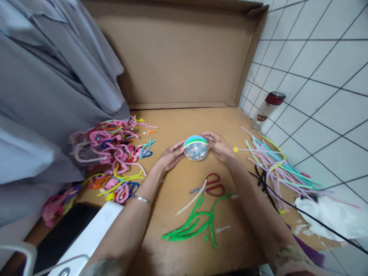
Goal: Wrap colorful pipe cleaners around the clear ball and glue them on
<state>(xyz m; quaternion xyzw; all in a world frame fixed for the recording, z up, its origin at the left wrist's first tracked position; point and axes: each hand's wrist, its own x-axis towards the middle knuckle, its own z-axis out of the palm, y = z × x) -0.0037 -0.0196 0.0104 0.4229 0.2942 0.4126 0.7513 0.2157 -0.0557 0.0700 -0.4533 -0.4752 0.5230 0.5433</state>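
A round clear ball (pixel 196 152) with blue, green and cream bands over its upper part is held between my two hands above the table. My left hand (pixel 173 155) has its fingertips on the ball's left side, and my right hand (pixel 217 145) grips it from the right and upper right. Nearer to me lie red-handled scissors (pixel 214 188), with a cream strip (pixel 191 202) across their blades. Green fuzzy stems (pixel 191 229) are spread below them.
Tangled coloured stems (pixel 120 151) are heaped at the left by a grey cloth (pixel 53 78). Straight lilac and green stems (pixel 276 162), a red-lidded bottle (pixel 266 110), a black cable and white tissue (pixel 324 217) are at the right. A cardboard panel (pixel 180 56) stands behind.
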